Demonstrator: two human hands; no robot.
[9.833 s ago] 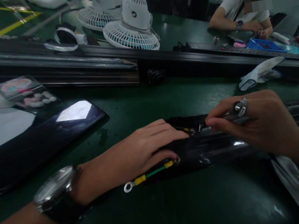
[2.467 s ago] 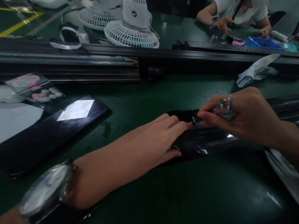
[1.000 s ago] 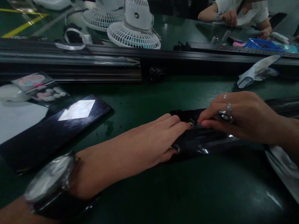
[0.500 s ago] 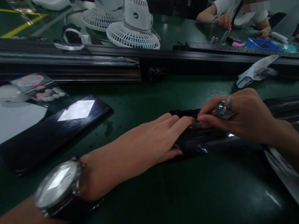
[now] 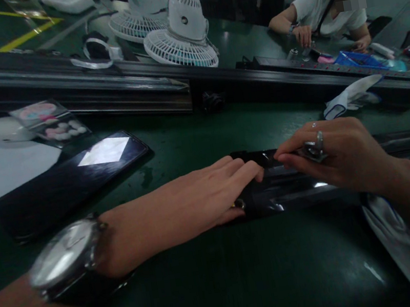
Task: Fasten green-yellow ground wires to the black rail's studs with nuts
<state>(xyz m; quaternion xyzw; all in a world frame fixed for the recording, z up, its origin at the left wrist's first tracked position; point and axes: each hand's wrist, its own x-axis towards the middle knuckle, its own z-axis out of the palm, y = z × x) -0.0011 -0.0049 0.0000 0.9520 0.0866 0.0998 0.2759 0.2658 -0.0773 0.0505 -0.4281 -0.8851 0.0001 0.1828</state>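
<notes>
Head view: your left hand [image 5: 211, 194] lies flat, fingers together, pressing down the near end of a long black bar [image 5: 296, 188] that runs across the middle of the green workbench [image 5: 218, 286] toward its right edge. Your right hand [image 5: 340, 155] rests on top of the bar, thumb and forefinger pinched on a small metal tool [image 5: 311, 149] whose tip meets the bar just beside your left fingertips; what the tip touches is hidden.

The bar looks stiff and glossy, probably slick under the palm and long enough to swing if you push one end, so a flat hold near the end you are working on looks the safest. A small metal ring [image 5: 240, 203] shows at the bar's near edge under your left hand; the wire behind it is covered.

Toward the workbench's left edge lie a dark phone [image 5: 69, 182], a white sheet [image 5: 1, 172] and a packet [image 5: 50, 123] of small pieces, all well apart from your hands. A raised rail [image 5: 109, 91] crosses the far side, with two white fans [image 5: 182, 32] beyond it. A white glove [image 5: 353, 96] lies near the far right corner, and a plastic bag [image 5: 401, 241] by your right forearm. Another person's hand [image 5: 303, 34] works across the rail. Nothing stands between your hands.
</notes>
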